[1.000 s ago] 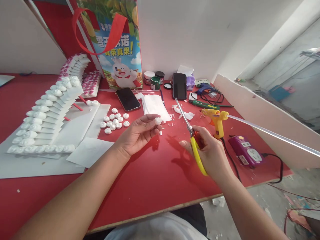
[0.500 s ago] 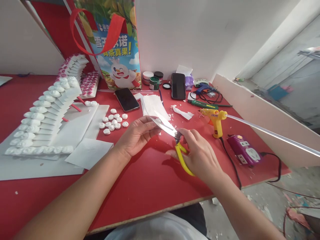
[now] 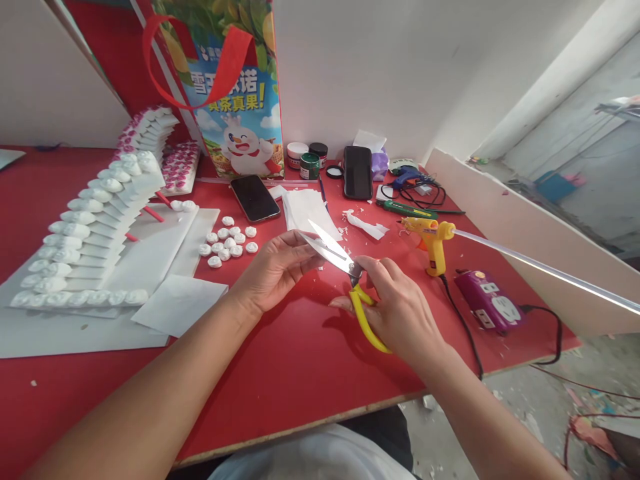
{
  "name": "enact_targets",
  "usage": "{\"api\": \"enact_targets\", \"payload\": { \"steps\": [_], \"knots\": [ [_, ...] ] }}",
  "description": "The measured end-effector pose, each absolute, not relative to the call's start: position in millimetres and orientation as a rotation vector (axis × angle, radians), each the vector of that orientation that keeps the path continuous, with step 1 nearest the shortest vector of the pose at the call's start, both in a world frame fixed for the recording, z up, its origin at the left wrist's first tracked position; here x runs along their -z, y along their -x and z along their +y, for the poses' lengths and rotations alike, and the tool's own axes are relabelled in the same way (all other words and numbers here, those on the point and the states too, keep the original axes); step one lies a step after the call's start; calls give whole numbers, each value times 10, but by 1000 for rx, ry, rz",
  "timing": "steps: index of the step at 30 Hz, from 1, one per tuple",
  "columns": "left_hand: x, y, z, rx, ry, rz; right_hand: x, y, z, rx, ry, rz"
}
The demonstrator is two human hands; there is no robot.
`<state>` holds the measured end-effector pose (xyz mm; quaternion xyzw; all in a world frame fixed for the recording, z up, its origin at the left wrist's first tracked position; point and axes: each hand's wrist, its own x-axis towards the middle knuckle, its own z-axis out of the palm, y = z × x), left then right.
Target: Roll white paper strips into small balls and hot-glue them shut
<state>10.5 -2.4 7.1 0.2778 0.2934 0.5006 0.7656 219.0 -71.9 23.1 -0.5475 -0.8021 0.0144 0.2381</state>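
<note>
Yellow-handled scissors (image 3: pixel 367 323) are in my right hand (image 3: pixel 403 310), fingers through the handles. Their silver blades point up and left, slightly apart. My left hand (image 3: pixel 273 270) is closed in a pinch at the blade tips, on what looks like a small piece of white paper, mostly hidden by fingers and blades. Just beyond lies a stack of white paper (image 3: pixel 301 208). Left of it several small white rosettes (image 3: pixel 227 245) are gathered on the red table (image 3: pixel 300 373).
At left stands a curved white stepped piece (image 3: pixel 107 220) edged with rosettes. A black phone (image 3: pixel 255 198), paint jars (image 3: pixel 309 165) and a printed bag (image 3: pixel 240 120) sit behind. A yellow glue gun (image 3: pixel 431 243) and a purple power adapter (image 3: pixel 490 300) lie at right.
The scissor blades have spread a little further apart. Both hands stay in nearly the same place.
</note>
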Motion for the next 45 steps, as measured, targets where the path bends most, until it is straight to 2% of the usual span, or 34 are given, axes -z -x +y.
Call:
{"api": "enact_targets", "payload": {
  "steps": [11, 15, 20, 27, 30, 32, 36, 38, 41, 45],
  "knots": [
    [-56, -120, -8, -1072, -619, 663, -202, -2186, -738, -170, 1571, -2126],
    [-64, -91, -4, -1033, -614, 643, -339, -2239, -652, -328, 1909, -1997],
    [-73, -67, 10, -1033, -580, 587, -469, -2316, -396, -152, 2424, -2123],
    [-43, -45, 47, -1103, -519, 577, -703, -2182, -183, -105, 2543, -2461],
    [-28, -35, 60, -1138, -485, 615, -896, -2043, -116, -115, 2347, -2418],
    [-27, -29, 70, -1152, -511, 635, -943, -1930, -60, -190, 2000, -2305],
    [-26, -8, 103, -1252, -625, 659, -728, -1742, 66, -656, 1395, -2024],
    [-14, 9, 124, -1315, -697, 682, -543, -1697, 113, -723, 1260, -1952],
    [11, 27, 143, -1370, -832, 763, -323, -1694, 146, -639, 1142, -1946],
    [10, 24, 134, -1382, -1022, 913, -208, -1738, 166, -651, 1071, -1953]
  ]
}}
